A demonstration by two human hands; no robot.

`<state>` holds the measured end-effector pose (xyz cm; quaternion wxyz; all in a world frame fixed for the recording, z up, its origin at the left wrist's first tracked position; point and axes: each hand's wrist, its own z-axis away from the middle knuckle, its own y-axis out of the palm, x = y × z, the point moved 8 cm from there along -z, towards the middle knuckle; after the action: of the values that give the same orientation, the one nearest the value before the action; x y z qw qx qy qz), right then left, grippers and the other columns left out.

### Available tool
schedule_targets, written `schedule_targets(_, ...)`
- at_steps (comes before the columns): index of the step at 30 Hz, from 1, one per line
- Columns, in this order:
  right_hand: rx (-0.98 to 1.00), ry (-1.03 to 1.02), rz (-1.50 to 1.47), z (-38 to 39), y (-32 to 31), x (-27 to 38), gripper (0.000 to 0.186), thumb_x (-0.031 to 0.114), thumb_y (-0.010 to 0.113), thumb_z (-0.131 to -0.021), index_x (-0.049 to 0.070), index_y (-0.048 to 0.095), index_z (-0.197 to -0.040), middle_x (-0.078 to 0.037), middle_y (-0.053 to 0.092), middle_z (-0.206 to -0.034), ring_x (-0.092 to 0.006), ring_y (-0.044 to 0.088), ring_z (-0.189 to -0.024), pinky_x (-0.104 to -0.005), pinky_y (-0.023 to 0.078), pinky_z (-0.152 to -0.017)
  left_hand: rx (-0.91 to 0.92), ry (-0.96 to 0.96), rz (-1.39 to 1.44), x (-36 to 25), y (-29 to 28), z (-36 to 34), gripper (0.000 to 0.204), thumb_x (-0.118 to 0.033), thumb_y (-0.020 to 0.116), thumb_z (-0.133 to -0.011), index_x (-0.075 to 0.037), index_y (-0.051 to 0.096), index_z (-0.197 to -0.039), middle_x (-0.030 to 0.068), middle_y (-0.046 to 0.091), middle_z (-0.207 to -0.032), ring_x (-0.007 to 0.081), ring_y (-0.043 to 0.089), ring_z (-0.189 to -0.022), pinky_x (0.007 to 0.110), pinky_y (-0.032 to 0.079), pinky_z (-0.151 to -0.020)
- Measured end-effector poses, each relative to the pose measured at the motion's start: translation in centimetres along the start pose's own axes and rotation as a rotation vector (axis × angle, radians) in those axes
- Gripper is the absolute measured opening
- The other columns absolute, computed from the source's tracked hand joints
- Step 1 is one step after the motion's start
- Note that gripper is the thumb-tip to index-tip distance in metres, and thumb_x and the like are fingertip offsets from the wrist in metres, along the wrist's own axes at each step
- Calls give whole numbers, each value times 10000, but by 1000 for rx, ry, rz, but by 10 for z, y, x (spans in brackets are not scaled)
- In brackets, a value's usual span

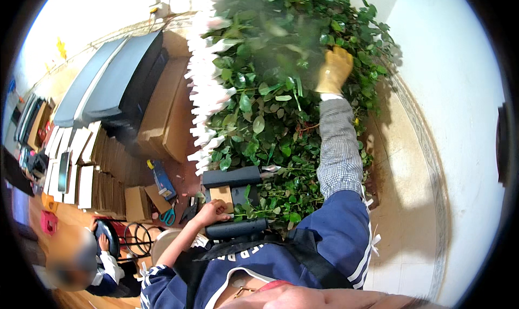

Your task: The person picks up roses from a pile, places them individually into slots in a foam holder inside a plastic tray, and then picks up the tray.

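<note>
My right hand (335, 68), in a yellow glove, reaches into a tall pile of leafy stems (259, 122), fingers bent among leaves; what they grip is hidden. A column of white-covered heads (203, 109) lines the pile's left side. My bare left hand (214, 212) has curled fingers against a tan cardboard piece (220, 194) on a black holder, between a dark padded bar (231, 176) and a lower black roll (235, 229); what it holds, if anything, is unclear.
At left are stacked flattened cardboard (92, 174), black sheets (121, 79), blue scissors (167, 217) and a blue-yellow box (162, 182). Another person (108, 271) is beside a black stool (108, 236) at lower left. A white wall (454, 92) bounds the right.
</note>
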<state>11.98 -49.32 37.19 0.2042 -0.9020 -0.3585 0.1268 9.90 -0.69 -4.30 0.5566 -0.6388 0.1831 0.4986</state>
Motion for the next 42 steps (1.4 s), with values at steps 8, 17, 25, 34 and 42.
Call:
schedule_targets(8, 398, -297, -695, 75, -76, 30, 612, -145, 565, -813, 137, 608, -1354, -95, 626, -1367, -261, 632, -1191, -402, 527, -994, 31, 23, -9, 16, 9, -4, 406, -351, 837, -773, -63, 721, -1034, 138, 630, -964, 295, 660, -859, 389, 547, -771)
schedule_targets(17, 1104, -397, -489, 305, -141, 6, 437, -141, 517, -832, 84, 706, -1155, -136, 726, -1085, -308, 700, -910, -420, 582, -792, 170, 201, -190, -20, -7, -5, 412, -219, 694, -796, -125, 680, -1197, 200, 665, -1015, 391, 670, -934, 477, 543, -838)
schedule_targets(25, 1315, -500, -97, 460, -121, 9, 323, 15, 621, -836, 125, 718, -1123, -114, 732, -1017, -294, 710, -867, -383, 587, -764, 137, 188, -219, -21, -1, 5, 156, -166, 667, -882, -26, 665, -952, 134, 619, -975, 341, 611, -958, 450, 497, -850)
schedule_targets(34, 1025, -304, -225, 493, -112, -10, 285, 91, 653, -781, 99, 735, -1055, -109, 702, -1212, -277, 663, -1123, -372, 580, -850, 52, 202, -462, -30, -21, -2, 296, -237, 737, -837, -89, 686, -1088, 143, 588, -1050, 346, 610, -999, 442, 504, -893)
schedule_targets(42, 893, -32, -395, 488, -117, -23, 522, 20, 575, -853, 157, 600, -1356, -66, 581, -1427, -261, 521, -1343, -357, 508, -984, 123, 80, -201, -26, -14, -1, 470, -206, 779, -790, -91, 681, -1235, 202, 562, -1098, 379, 590, -1046, 438, 502, -938)
